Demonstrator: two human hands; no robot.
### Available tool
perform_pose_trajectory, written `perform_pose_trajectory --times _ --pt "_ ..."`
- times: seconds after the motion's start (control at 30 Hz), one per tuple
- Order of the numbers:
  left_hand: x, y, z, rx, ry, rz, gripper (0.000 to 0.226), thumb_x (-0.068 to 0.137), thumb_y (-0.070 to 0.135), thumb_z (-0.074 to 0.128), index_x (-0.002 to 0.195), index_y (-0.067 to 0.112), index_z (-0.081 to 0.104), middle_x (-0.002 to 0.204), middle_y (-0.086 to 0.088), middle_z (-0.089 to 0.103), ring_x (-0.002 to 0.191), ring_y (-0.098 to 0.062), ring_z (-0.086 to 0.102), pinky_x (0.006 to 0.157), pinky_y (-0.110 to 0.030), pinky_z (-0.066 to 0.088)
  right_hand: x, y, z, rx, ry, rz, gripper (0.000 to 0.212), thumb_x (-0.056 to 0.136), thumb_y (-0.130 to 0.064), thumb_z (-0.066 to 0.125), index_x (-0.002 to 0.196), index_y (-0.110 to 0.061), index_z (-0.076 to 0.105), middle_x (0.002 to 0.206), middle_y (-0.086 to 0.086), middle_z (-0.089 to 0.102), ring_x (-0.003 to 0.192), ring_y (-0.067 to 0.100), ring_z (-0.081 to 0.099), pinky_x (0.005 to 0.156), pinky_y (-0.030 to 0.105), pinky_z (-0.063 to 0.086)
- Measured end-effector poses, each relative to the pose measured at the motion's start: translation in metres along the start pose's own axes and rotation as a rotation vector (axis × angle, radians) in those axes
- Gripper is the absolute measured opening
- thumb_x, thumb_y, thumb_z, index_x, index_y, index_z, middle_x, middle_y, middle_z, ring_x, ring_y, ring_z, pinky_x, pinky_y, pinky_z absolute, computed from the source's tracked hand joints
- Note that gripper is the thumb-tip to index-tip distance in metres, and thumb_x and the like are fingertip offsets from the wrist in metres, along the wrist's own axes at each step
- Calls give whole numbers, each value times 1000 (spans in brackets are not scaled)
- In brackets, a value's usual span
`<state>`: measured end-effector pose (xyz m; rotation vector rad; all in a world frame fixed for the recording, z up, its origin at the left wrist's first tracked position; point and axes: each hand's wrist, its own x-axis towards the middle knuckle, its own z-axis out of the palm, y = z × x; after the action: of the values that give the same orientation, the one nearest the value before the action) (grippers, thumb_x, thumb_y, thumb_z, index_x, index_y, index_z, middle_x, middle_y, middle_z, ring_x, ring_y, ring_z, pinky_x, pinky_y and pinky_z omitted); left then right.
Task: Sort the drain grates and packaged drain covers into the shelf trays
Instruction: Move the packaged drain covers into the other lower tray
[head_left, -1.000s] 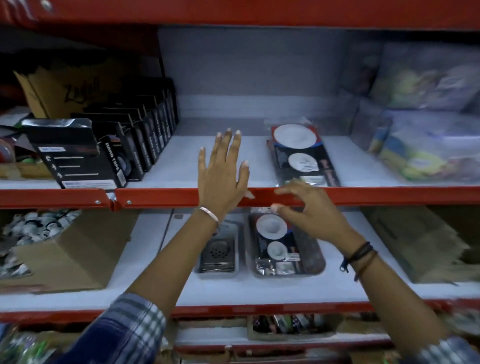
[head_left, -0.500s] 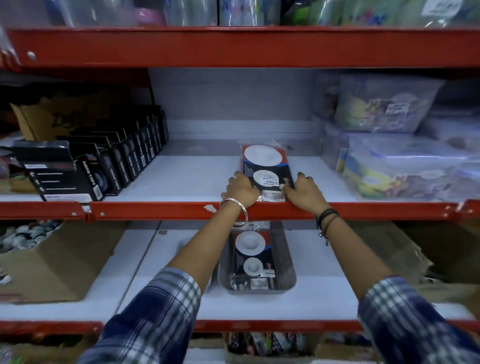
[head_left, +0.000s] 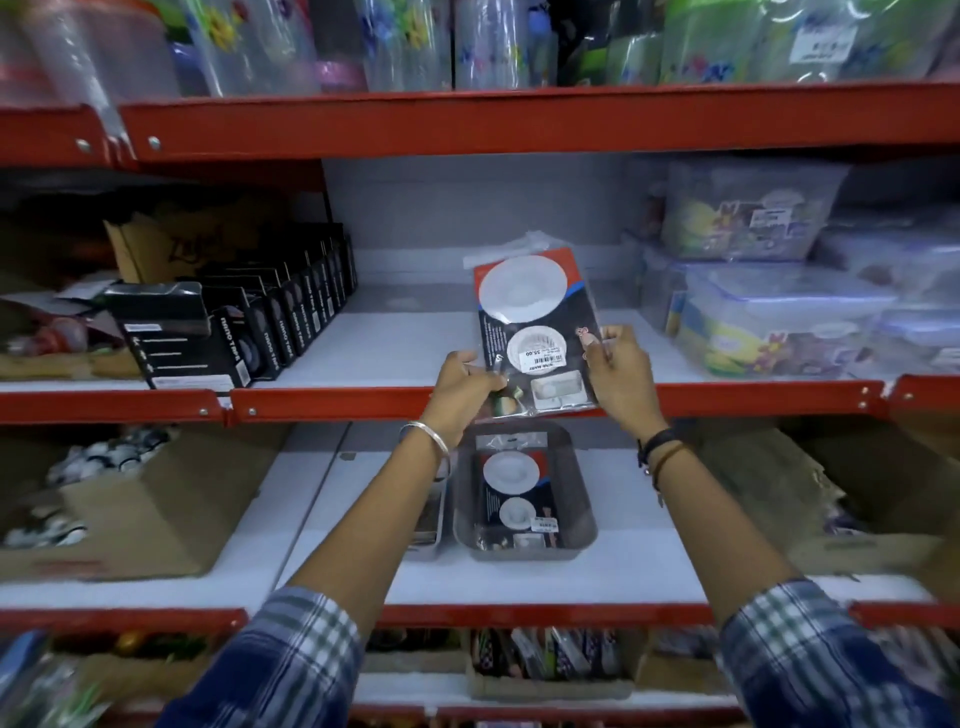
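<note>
A person in a blue checked shirt stands at a red-framed store rack, both hands closed on a packaged drain cover (head_left: 535, 332) held tilted above the front lip of the middle shelf (head_left: 395, 348). The left hand (head_left: 460, 392) pinches the packet's lower left corner, a metal bangle (head_left: 426, 434) at the wrist; the right hand (head_left: 618, 374) grips its right edge, thumb on the clear wrap, dark bands (head_left: 657, 447) around the wrist. The pack shows two white discs and a barcode label on a dark card.

On the white board of the lower shelf (head_left: 623, 566), directly beneath, a grey metal tray (head_left: 584, 525) holds another packaged cover (head_left: 514, 493) lying flat. Just left of it, mostly hidden by the left forearm, sits a second tray (head_left: 428, 540); its contents cannot be made out.

The middle shelf carries a row of black boxed goods (head_left: 249, 332) at left and stacked clear lidded containers (head_left: 779, 322) with cartoon prints at right, leaving bare white board between them. Open cardboard cartons (head_left: 140, 514) flank the trays on the lower shelf, the left one filled with small black-and-white items. Plastic-wrapped bottles (head_left: 405, 41) crowd the top shelf, and more packets (head_left: 550, 660) stand in a box on the shelf below. Lighting is dim, the edges of the scene blurred
</note>
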<state>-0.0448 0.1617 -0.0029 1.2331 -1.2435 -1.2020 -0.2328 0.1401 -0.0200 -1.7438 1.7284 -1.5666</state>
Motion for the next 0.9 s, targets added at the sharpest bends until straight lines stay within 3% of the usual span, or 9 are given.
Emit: perform_pose_trajectory --times 0.07,0.17,0.23,0.3,0.43,0.57,0.73,0.83,0.9 --pt "-26 -16 -10 38 -2 28 47 85 -4 59 127 0 38 100 -13 57 88 -23 61 80 -34 56 -40 5 -1 26 12 -12 17 96 -26 48 96 -9 47 71 7 60 62 23 55 53 30 36" --pt "-64 -49 -22 77 -16 74 38 84 -6 59 113 7 39 91 -7 54 77 -19 57 66 -26 55 -97 16 -1 39 12 -59 16 96 -29 48 99 -13 45 66 0 58 55 14 54 48 22 37" --pt "-88 -77 -28 71 -30 76 37 83 -7 60 107 11 37 90 -12 54 80 -24 55 73 -38 53 -133 26 2 20 1 -81 11 97 -27 47 98 -17 43 61 -11 51 50 4 48 44 20 31" --pt "-108 -107 -34 79 -37 78 37 83 -6 61 102 15 38 93 -14 60 85 -26 58 80 -45 53 -165 36 5 12 -14 -69 15 96 -34 45 93 -20 41 54 -7 48 43 9 46 40 25 30" --pt "-137 -164 -39 169 27 58 38 80 3 64 102 21 39 97 -9 65 87 -29 65 75 -43 56 -220 58 16 -46 -82 13 23 95 -40 41 91 -18 40 56 4 53 45 19 50 41 37 37" --pt "-144 -208 -36 201 42 -7 40 80 0 62 101 24 39 91 -23 61 73 -25 58 70 -49 54 -251 79 27 -103 -130 113 24 95 -37 43 96 -14 42 62 5 60 54 28 57 46 39 41" --pt "-115 -233 -22 262 43 -86 38 81 1 63 114 7 44 71 -1 50 62 -14 48 57 -18 44 -241 108 39 -173 -211 258 20 93 -15 46 112 -8 46 59 3 56 53 23 51 46 30 33" --pt "-83 -236 -11 309 61 -99 43 83 1 64 120 3 43 80 -4 52 61 -14 51 53 -9 44 -214 126 52 -209 -228 314 26 90 -13 48 116 -6 48 56 2 52 53 23 49 50 31 38" --pt "-58 -235 -5 321 81 -82 50 83 -2 63 126 -1 38 96 -8 50 67 -16 52 56 -11 44 -193 137 62 -235 -235 343 28 90 -17 50 116 -7 51 65 9 61 61 29 56 56 35 45"
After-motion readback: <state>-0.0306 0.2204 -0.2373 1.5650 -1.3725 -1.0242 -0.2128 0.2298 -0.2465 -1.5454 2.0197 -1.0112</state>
